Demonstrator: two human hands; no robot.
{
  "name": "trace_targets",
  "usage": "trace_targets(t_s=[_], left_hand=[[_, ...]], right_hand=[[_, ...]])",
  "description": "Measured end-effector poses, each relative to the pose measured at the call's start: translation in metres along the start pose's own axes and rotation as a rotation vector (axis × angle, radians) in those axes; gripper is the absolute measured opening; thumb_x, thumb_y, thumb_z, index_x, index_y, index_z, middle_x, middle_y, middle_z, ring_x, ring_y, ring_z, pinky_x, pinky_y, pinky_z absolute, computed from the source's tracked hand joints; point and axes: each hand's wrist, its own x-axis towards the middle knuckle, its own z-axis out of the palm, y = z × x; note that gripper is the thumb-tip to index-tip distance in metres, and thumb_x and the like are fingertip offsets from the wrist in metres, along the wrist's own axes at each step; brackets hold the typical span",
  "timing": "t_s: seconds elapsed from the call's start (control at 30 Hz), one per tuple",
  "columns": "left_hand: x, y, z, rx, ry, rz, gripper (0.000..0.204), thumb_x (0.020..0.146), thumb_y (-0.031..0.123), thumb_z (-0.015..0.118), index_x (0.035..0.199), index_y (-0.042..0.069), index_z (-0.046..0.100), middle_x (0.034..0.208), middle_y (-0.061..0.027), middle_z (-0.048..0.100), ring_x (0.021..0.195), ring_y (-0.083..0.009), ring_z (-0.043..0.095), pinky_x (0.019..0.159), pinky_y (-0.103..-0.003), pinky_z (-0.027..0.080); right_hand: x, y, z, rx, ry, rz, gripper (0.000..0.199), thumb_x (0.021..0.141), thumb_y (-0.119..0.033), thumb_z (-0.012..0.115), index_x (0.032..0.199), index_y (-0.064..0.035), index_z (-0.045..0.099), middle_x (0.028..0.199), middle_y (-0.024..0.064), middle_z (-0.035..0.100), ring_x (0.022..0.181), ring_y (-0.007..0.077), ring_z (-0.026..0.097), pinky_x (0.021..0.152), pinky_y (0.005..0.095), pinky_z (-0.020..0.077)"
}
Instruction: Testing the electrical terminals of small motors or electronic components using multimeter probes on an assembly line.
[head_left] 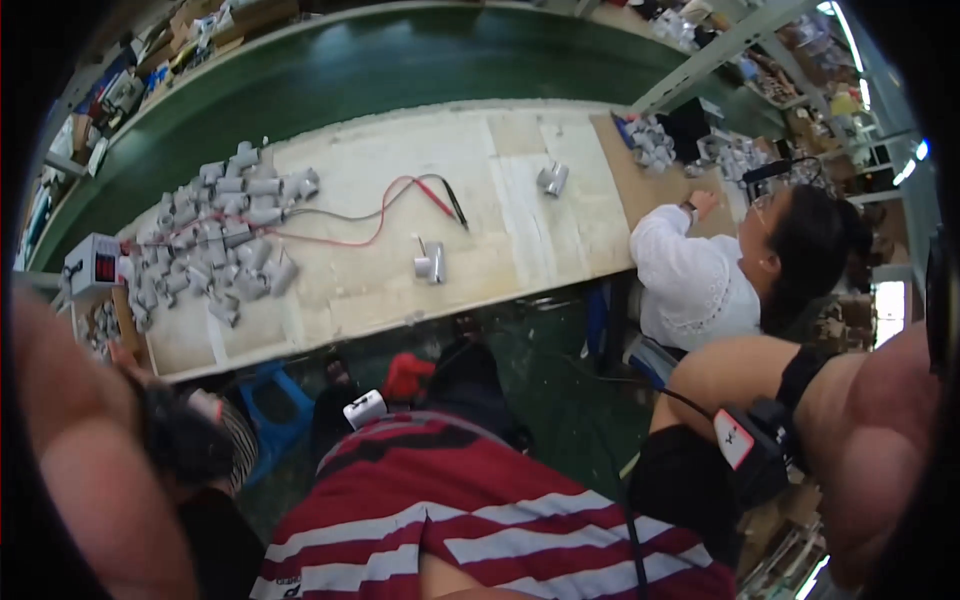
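Observation:
Both my hands are raised at the picture's sides, close to the camera and away from the table. My left hand (pixel 95 460) fills the left rim, large and blurred, with a dark strapped device (pixel 185 435) beside it. My right hand (pixel 885 430) is at the right rim, bent back from a wrist with a black strap (pixel 803 377) and a boxy black device (pixel 765 450). The fingers of both are cut off or blurred, and whatever they touch is hidden. On the pale worktable (pixel 360 295) lie a grey T-shaped cylindrical fitting (pixel 431 264) and another such fitting (pixel 552 179).
A heap of grey fittings (pixel 215 235) covers the table's left. Red and black test probes (pixel 440 200) trail leads from it. A box with red digits (pixel 95 265) stands at the left end. A co-worker in white (pixel 690 265) sits right. A blue stool (pixel 270 410) is below.

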Motion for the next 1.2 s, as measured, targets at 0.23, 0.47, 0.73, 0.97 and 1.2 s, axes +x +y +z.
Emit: trace_targets(t_s=[0.23, 0.47, 0.73, 0.97, 1.2], left_hand=[[-0.024, 0.052, -0.065, -0.097, -0.087, 0.109, 0.021, 0.085, 0.006, 0.071, 0.105, 0.001, 0.067, 0.098, -0.0066, 0.064, 0.086, -0.016, 0.059, 0.085, -0.032, 0.049], [0.0, 0.025, -0.056, -0.207, -0.19, 0.161, 0.021, 0.085, 0.007, 0.071, 0.105, 0.002, 0.067, 0.098, -0.0058, 0.062, 0.088, -0.0159, 0.058, 0.085, -0.032, 0.048], [0.057, -0.009, -0.011, -0.265, -0.298, 0.167, 0.021, 0.085, 0.009, 0.071, 0.105, 0.004, 0.066, 0.098, -0.0049, 0.061, 0.091, -0.0158, 0.058, 0.085, -0.033, 0.047], [0.086, -0.014, 0.011, -0.355, -0.349, 0.213, 0.021, 0.085, 0.01, 0.071, 0.106, 0.005, 0.066, 0.099, -0.0041, 0.06, 0.093, -0.0158, 0.057, 0.086, -0.034, 0.047], [0.121, 0.031, -0.005, -0.511, -0.332, 0.445, 0.021, 0.085, 0.011, 0.071, 0.106, 0.006, 0.065, 0.099, -0.0033, 0.059, 0.095, -0.0157, 0.056, 0.086, -0.035, 0.046]], right_hand=[[0.025, -0.115, 0.051, -0.161, 0.046, -0.082, 0.023, 0.098, -0.02, 0.064, 0.111, -0.0009, 0.059, 0.101, 0.0091, 0.061, 0.086, 0.0204, 0.058, 0.074, 0.0314, 0.0461], [0.049, -0.159, 0.048, -0.21, 0.082, -0.168, 0.021, 0.099, -0.02, 0.064, 0.108, -0.0017, 0.059, 0.1, 0.0079, 0.06, 0.085, 0.019, 0.057, 0.073, 0.0308, 0.0451], [0.031, -0.202, 0.042, -0.308, 0.119, -0.259, 0.018, 0.1, -0.019, 0.064, 0.105, -0.0027, 0.058, 0.098, 0.0066, 0.059, 0.084, 0.0174, 0.056, 0.071, 0.0301, 0.044], [0.04, -0.206, 0.027, -0.351, 0.099, -0.273, 0.016, 0.1, -0.019, 0.063, 0.102, -0.0035, 0.058, 0.097, 0.0054, 0.058, 0.083, 0.016, 0.055, 0.07, 0.0294, 0.043], [0.047, -0.18, 0.037, -0.291, 0.095, -0.234, 0.015, 0.101, -0.019, 0.063, 0.1, -0.0043, 0.058, 0.096, 0.0042, 0.058, 0.082, 0.0146, 0.054, 0.069, 0.0288, 0.0419]])
